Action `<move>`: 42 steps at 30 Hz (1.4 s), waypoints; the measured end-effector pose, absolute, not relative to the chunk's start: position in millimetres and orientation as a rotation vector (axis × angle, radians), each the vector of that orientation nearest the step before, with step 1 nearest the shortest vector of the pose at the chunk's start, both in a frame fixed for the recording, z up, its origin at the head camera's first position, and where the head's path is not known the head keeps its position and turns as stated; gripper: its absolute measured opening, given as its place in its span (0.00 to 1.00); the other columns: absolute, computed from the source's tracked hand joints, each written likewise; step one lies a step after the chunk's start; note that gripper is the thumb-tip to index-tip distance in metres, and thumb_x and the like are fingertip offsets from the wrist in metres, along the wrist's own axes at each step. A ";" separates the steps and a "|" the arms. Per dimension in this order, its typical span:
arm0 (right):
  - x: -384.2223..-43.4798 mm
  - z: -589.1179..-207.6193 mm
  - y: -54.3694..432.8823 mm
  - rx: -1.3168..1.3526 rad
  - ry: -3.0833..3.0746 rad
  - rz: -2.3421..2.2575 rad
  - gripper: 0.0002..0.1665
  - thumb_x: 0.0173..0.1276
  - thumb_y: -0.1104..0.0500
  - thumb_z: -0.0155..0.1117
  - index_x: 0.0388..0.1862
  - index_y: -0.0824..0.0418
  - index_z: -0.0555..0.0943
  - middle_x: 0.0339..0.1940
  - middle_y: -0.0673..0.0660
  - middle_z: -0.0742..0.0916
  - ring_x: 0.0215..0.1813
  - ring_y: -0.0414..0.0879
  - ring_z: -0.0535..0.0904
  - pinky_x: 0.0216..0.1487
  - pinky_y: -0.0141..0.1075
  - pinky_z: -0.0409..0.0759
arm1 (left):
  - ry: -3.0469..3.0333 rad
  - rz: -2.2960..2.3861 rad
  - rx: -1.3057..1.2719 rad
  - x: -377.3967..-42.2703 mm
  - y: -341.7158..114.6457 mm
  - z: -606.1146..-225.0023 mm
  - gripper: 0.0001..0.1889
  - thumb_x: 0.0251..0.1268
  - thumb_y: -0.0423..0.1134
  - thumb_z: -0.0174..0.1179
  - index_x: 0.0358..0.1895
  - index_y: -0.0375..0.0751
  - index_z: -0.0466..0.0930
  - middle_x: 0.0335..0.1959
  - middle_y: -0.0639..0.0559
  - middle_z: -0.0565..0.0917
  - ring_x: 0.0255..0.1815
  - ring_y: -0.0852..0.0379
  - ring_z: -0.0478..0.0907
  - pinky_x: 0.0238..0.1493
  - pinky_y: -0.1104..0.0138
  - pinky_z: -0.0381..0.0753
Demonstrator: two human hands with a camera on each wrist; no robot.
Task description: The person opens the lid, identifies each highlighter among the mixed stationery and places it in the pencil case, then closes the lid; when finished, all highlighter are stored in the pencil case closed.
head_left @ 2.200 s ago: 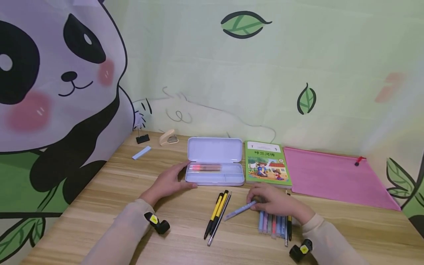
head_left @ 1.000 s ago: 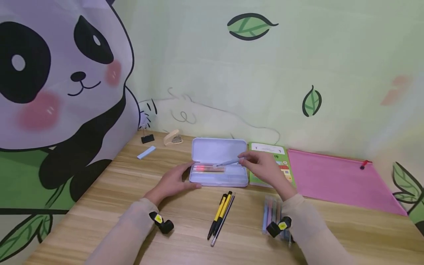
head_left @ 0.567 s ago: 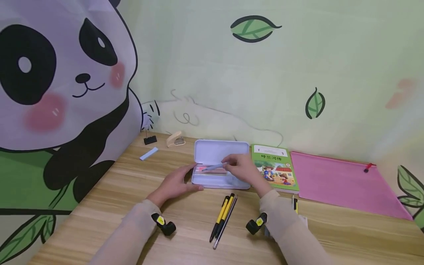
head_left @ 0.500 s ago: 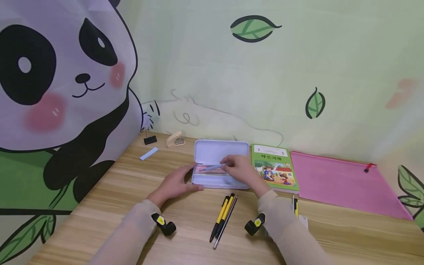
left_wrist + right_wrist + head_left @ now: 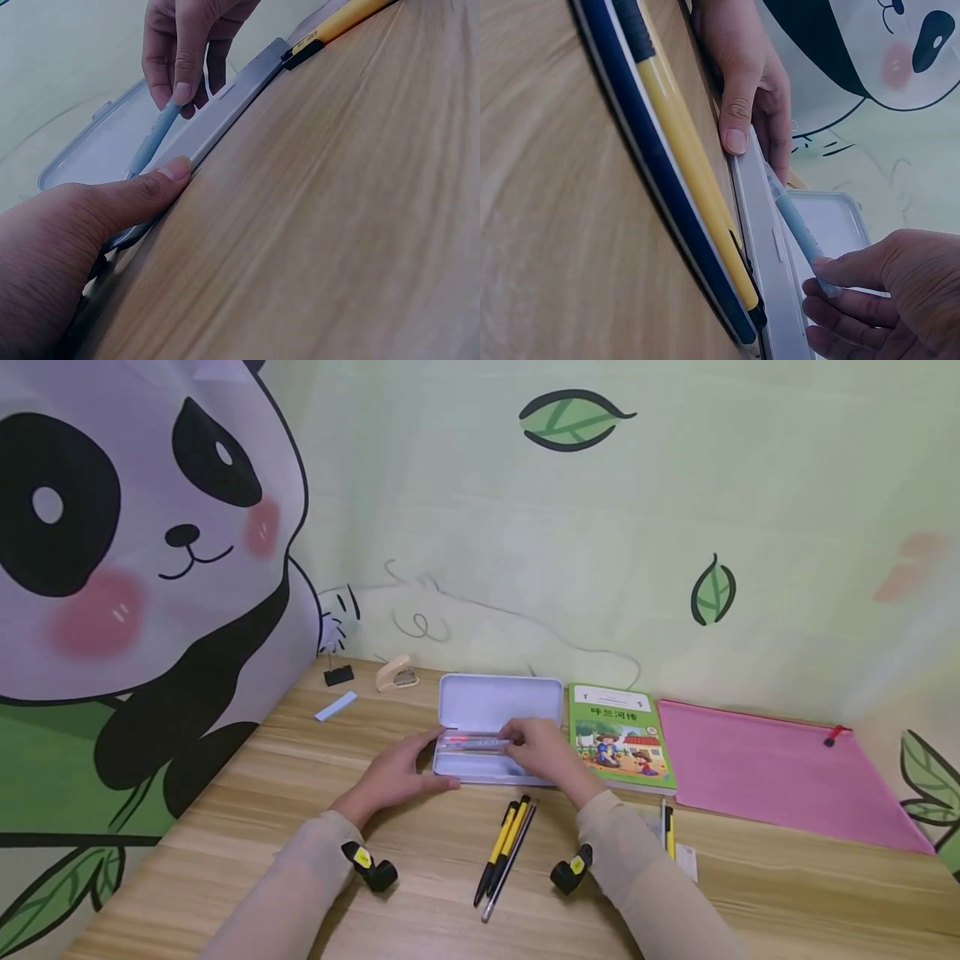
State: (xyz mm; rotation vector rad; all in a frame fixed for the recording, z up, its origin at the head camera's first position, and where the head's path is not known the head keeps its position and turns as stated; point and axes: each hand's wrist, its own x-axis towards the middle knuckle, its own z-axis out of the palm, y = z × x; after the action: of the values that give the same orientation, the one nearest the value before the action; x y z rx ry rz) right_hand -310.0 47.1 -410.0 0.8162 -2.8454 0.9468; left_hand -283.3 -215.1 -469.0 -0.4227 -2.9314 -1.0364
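A pale lilac pencil case (image 5: 499, 702) stands on the table with its lid raised. My left hand (image 5: 392, 775) grips its left end, thumb (image 5: 176, 169) on the front rim and fingers round the back. My right hand (image 5: 546, 753) pinches a light-blue pen (image 5: 799, 225) by one end between thumb and fingers. The pen lies lengthwise over the rear compartment, low inside the case, its far end towards the left hand. Reddish pens (image 5: 456, 738) show beside it in that compartment. In front of the case lie two yellow-and-black pens (image 5: 500, 847) and a dark pencil (image 5: 512, 864).
A green book (image 5: 622, 739) lies right of the case, then a pink zip pouch (image 5: 780, 777). Another yellow-and-black pen (image 5: 670, 831) shows past the right sleeve, which covers other pens. A stapler (image 5: 396, 673), black binder clip (image 5: 338, 675) and blue strip (image 5: 336, 706) sit back left.
My right hand has carried the light-blue pen from the group at the right over to the case and lowered it into the rear compartment. My left hand has stayed on the case.
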 end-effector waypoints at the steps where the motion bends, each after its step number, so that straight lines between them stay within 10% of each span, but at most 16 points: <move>1: -309.8 -409.6 47.0 0.816 -2.849 0.948 0.07 0.69 0.61 0.68 0.44 0.61 0.87 0.38 0.54 0.89 0.41 0.46 0.83 0.45 0.41 0.83 | -2.932 -1.036 -0.421 -283.4 -215.1 -468.9 0.56 0.48 0.75 0.67 0.80 0.56 0.57 0.77 0.49 0.65 0.77 0.45 0.60 0.74 0.45 0.60; 42: -262.1 -389.3 168.4 1.079 -2.633 0.967 0.14 0.64 0.53 0.74 0.47 0.55 0.86 0.43 0.50 0.89 0.46 0.50 0.85 0.50 0.54 0.83 | -2.920 -1.020 -0.429 -280.0 -213.1 -464.2 0.56 0.49 0.71 0.70 0.80 0.53 0.57 0.77 0.47 0.64 0.77 0.43 0.59 0.74 0.44 0.59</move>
State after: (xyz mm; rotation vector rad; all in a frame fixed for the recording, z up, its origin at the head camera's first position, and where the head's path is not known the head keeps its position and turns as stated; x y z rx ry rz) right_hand -262.1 168.4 -389.3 1.0785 -2.6333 0.9672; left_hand -280.0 -213.1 -464.2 -0.4290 -2.9199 -1.0204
